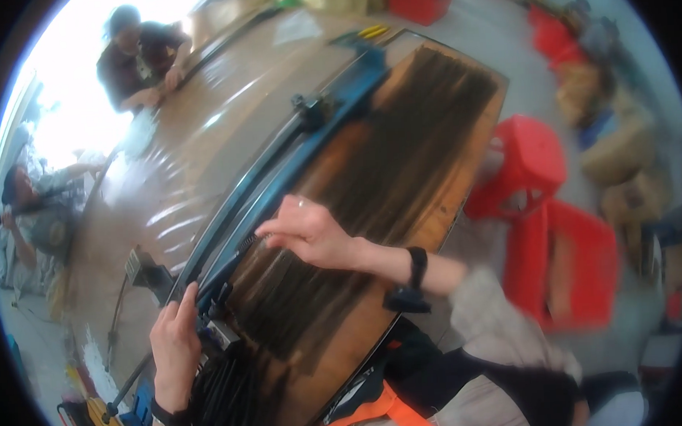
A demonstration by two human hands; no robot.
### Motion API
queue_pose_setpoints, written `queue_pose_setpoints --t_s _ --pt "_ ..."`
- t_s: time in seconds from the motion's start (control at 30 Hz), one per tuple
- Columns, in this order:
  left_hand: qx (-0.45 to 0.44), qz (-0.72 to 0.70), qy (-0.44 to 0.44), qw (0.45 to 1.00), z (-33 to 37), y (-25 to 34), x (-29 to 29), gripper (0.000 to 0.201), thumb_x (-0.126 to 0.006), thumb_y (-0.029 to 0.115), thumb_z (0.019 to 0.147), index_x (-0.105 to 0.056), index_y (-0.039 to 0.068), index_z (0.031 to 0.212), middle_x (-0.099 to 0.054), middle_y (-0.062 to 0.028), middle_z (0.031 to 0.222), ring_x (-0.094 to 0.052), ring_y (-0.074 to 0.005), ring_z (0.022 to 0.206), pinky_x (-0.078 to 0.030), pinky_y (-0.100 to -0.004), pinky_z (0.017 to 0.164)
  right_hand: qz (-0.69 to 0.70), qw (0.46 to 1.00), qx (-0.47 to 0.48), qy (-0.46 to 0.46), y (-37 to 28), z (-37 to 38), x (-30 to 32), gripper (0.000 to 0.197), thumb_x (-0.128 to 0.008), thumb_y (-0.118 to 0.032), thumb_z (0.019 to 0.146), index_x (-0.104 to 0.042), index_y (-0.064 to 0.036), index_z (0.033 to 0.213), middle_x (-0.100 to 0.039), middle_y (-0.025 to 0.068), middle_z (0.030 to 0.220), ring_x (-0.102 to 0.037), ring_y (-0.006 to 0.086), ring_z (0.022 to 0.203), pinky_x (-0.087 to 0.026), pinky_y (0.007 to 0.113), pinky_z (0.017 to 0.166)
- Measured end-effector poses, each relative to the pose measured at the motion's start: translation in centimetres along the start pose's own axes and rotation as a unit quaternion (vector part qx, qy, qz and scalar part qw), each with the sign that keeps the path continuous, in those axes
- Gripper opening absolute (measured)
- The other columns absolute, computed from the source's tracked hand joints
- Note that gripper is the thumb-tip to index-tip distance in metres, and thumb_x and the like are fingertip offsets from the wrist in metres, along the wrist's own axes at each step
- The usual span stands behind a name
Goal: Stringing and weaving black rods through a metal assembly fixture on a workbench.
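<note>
A long blue metal fixture (278, 170) with parallel rails runs diagonally across the table. My left hand (177, 338) is closed at its near end, fingertips around the end of a thin dark rod (220, 270); the thumb is mostly hidden. Farther up the rail, my right hand (307, 230) is closed in a pinch at a thin spring-like coil (248, 241), in line with the rod. A dark clamp block (314, 110) sits on the fixture's far part. To the right of the fixture lies a wide layer of long black strips (399, 149).
A bundle of black strips (227, 397) hangs at the near edge. Clear sheeting (179, 167) covers the table's left side, where two people work. Yellow-handled pliers (371, 32) lie at the far end. Red stools (560, 264) stand at right, and a yellow tool (110, 425) lies lower left.
</note>
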State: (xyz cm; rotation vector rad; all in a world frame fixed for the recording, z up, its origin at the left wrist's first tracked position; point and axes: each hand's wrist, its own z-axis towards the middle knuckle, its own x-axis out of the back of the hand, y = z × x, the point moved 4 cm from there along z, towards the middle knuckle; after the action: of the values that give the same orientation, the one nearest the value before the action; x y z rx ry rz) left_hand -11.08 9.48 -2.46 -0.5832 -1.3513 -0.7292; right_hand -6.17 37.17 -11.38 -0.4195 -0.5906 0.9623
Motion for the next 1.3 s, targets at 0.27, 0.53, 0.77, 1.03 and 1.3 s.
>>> queue_pose_setpoints --t_s 0.27,0.53,0.77,1.03,1.3 --pt "0.042 -0.02 0.059 0.997 -4.4 -2.1 3.7 0.048 -0.057 -0.006 0.088 -0.059 0.011 0.133 -0.052 -0.016 0.076 -0.054 -0.0318 0.069 -0.046 -0.0408 0.064 0.057 0.994 -0.069 -0.067 0.3 0.1 -1.4 0.016 -0.069 -0.02 0.092 -0.075 -0.0085 0.102 -0.063 0.002 0.078 -0.058 0.0163 0.073 -0.049 0.031 0.069" --pt "0.063 -0.013 0.065 0.996 -6.6 -2.2 4.5 0.05 -0.06 -0.007 0.084 -0.061 0.011 0.131 -0.051 -0.0152 0.075 -0.055 -0.0316 0.068 -0.045 -0.042 0.063 0.201 0.943 -0.24 -0.11 -2.6 1.0 -4.7 0.013 -0.069 -0.015 0.091 -0.074 -0.0056 0.099 -0.064 0.0049 0.081 -0.06 0.0136 0.077 -0.049 0.029 0.069" --pt "0.064 0.052 0.041 0.996 -8.6 -2.3 4.2 0.048 -0.063 -0.003 0.082 -0.063 0.013 0.127 -0.054 -0.0124 0.074 -0.057 -0.0303 0.068 -0.047 -0.0414 0.062 0.082 0.99 -0.092 -0.07 -3.8 0.4 -4.9 0.016 -0.063 -0.016 0.095 -0.073 -0.0044 0.101 -0.061 0.0034 0.075 -0.057 0.0116 0.067 -0.047 0.025 0.064" --pt "0.049 0.013 0.067 0.996 -9.4 -2.0 4.1 0.049 -0.062 0.0 0.08 -0.063 0.014 0.127 -0.054 -0.0088 0.073 -0.058 -0.0266 0.067 -0.05 -0.0387 0.062 0.24 0.889 -0.328 -0.212 -3.4 -1.1 -5.1 0.014 -0.071 -0.014 0.09 -0.072 -0.0057 0.101 -0.061 0.0042 0.078 -0.058 0.0125 0.073 -0.047 0.026 0.067" --pt "0.008 -0.008 0.081 0.997 -9.9 -0.7 3.4 0.052 -0.061 -0.001 0.077 -0.062 0.014 0.127 -0.053 -0.0061 0.073 -0.058 -0.0241 0.067 -0.051 -0.036 0.062 -0.041 0.973 0.225 -0.029 -8.3 2.0 -6.2 0.018 -0.068 -0.012 0.089 -0.07 -0.0017 0.104 -0.063 0.0055 0.078 -0.059 0.025 0.069 -0.049 0.034 0.064"
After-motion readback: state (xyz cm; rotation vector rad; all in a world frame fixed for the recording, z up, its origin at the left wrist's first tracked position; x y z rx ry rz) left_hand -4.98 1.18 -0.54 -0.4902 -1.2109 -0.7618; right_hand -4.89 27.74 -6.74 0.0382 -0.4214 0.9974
